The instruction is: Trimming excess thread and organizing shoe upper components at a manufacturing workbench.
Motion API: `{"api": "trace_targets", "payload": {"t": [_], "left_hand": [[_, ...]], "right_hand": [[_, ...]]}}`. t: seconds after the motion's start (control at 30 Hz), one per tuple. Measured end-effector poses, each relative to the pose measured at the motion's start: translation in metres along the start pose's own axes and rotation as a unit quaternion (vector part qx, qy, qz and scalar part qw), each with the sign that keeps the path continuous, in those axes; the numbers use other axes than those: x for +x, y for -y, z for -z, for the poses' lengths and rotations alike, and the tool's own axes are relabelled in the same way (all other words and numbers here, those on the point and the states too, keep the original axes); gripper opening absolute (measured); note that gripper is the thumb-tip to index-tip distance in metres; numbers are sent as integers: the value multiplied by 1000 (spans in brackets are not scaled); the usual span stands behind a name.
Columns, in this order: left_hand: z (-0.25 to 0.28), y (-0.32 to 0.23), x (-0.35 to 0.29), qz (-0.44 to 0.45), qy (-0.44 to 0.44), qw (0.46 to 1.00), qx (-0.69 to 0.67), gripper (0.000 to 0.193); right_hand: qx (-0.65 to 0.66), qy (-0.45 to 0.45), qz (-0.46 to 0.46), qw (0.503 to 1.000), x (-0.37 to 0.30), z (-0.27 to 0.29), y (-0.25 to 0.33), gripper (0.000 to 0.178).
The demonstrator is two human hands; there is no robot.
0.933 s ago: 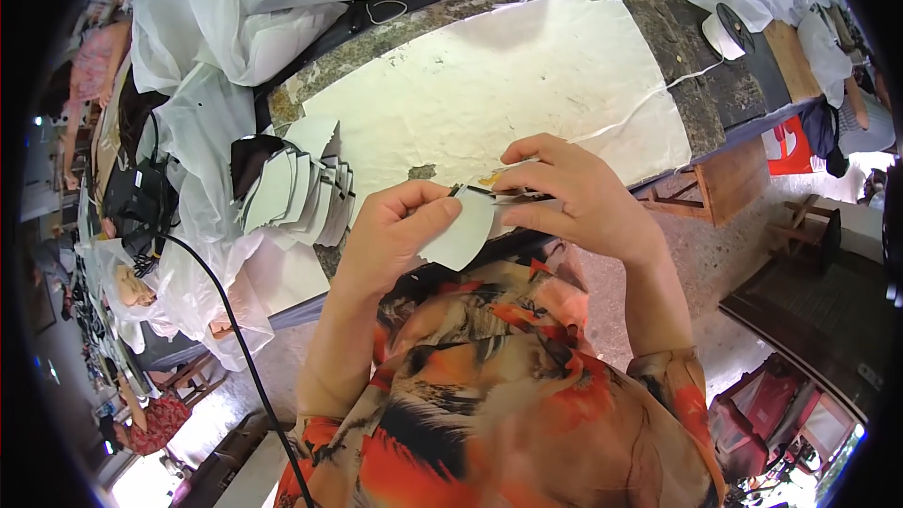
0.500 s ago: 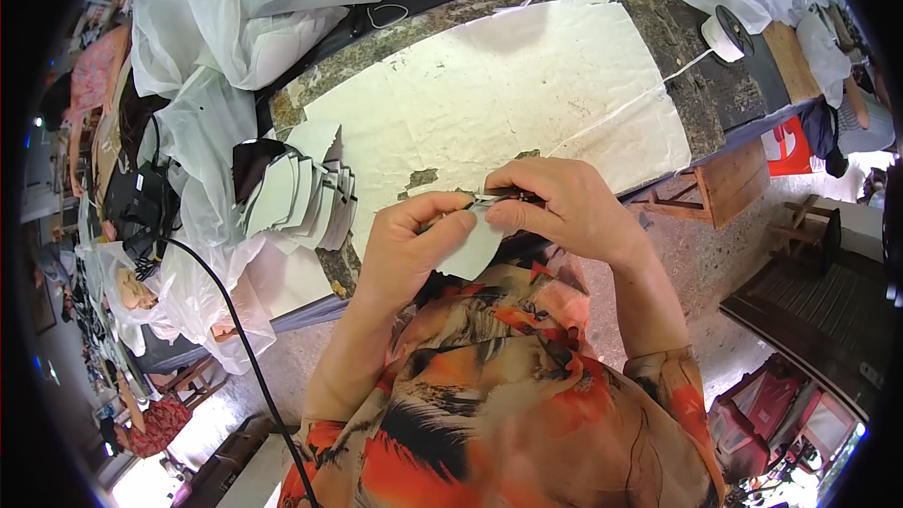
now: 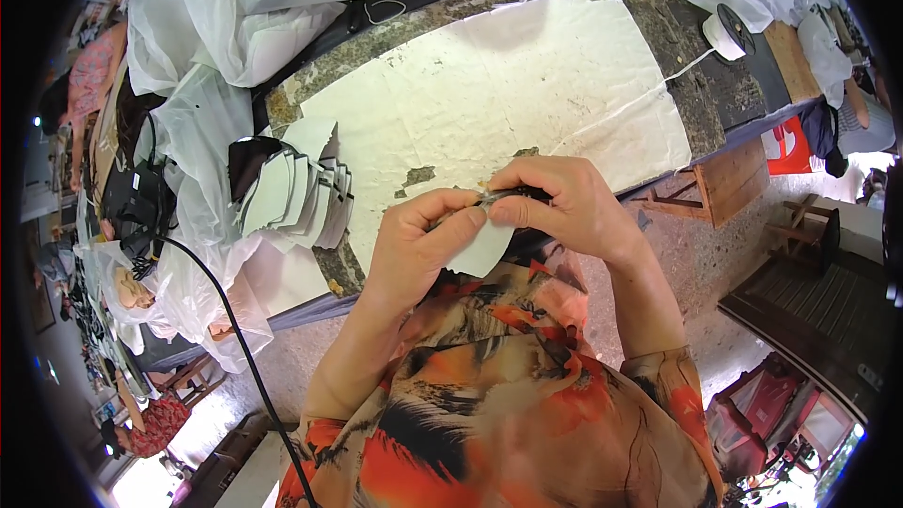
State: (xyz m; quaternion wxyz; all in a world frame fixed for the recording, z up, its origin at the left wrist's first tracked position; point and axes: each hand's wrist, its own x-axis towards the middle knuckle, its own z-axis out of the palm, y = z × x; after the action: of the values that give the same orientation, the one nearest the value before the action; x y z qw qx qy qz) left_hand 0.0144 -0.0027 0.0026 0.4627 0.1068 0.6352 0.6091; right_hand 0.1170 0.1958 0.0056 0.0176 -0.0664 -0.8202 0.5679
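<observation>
Close to my body, above the near edge of the worktable, both hands meet at the top of a pale, flat cut piece (image 3: 484, 252) with a dark edge. My left hand (image 3: 414, 240) pinches it between thumb and fingers. Right beside it, my right hand (image 3: 564, 205) is closed at the same edge, its thumb almost touching the left one. Dark material shows between the right fingers, but how it joins the piece is hidden. To the left lies a fanned stack of similar pale pieces (image 3: 292, 193) with dark edges.
A worn white sheet (image 3: 499, 85) covers the tabletop. A spool of white tape (image 3: 722, 38) stands at the far right, its strip running across the sheet. Plastic sheeting (image 3: 188, 19) lines the back and left. A black cable (image 3: 230, 306) hangs at left; a wooden stool (image 3: 724, 183) stands right.
The pale piece has shifted slightly up and right, tilting a little. My hands have drawn closer together at its upper edge.
</observation>
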Motion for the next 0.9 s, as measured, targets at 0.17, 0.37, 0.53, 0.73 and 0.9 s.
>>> {"api": "trace_targets", "payload": {"t": [0.17,0.37,0.53,0.73,0.9], "left_hand": [[-4,-7,1,-7,-4,1000,-9,17],[-2,-7,1,-16,-5,1000,-6,17],[-3,-6,2,-21,1,1000,10,17],[-3,-5,1,-20,21,999,36,17],[-4,-7,1,-4,3,1000,17,16]], "right_hand": [[75,-1,-79,994,-1,-3,1,23],[60,-2,-45,997,-2,-2,4,29],[10,-4,-3,1000,-1,-1,3,27],[149,12,-100,984,-4,0,3,20],[249,-33,-133,959,-3,-5,-3,22]]}}
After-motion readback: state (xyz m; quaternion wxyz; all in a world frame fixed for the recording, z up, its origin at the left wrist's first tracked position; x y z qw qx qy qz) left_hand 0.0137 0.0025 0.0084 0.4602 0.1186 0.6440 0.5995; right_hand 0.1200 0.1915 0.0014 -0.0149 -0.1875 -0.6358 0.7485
